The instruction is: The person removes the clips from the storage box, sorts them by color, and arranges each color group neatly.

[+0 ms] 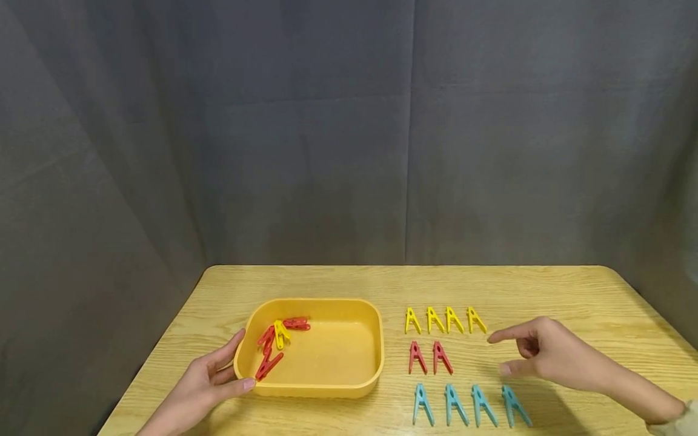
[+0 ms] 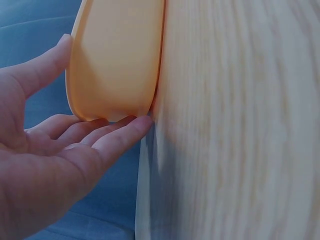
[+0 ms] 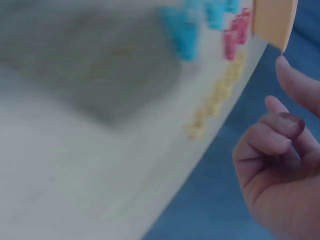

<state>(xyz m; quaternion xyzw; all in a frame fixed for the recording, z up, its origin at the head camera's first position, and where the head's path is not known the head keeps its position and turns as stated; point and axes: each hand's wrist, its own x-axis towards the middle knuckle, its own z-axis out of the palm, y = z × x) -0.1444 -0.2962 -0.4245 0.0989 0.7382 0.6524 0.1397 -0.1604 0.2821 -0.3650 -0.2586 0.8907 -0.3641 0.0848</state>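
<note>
A yellow tray (image 1: 349,369) stands on the wooden table (image 1: 545,290) and holds a few red clothespins (image 1: 268,354) and one yellow clothespin (image 1: 280,333) at its left end. My left hand (image 1: 229,366) rests against the tray's near left corner, with the thumb on the front rim and straight fingers along the side wall (image 2: 117,60). To the tray's right lie rows of yellow clothespins (image 1: 444,320), two red clothespins (image 1: 429,357) and blue clothespins (image 1: 471,404). My right hand (image 1: 498,354) hovers empty just right of these rows, index finger and thumb stretched towards them, other fingers curled.
A grey cloth backdrop (image 1: 349,133) hangs behind the table. The table's rounded far corners and left edge (image 1: 163,345) are close to the tray. Bare wood lies behind the tray and at the far right. The right wrist view is blurred.
</note>
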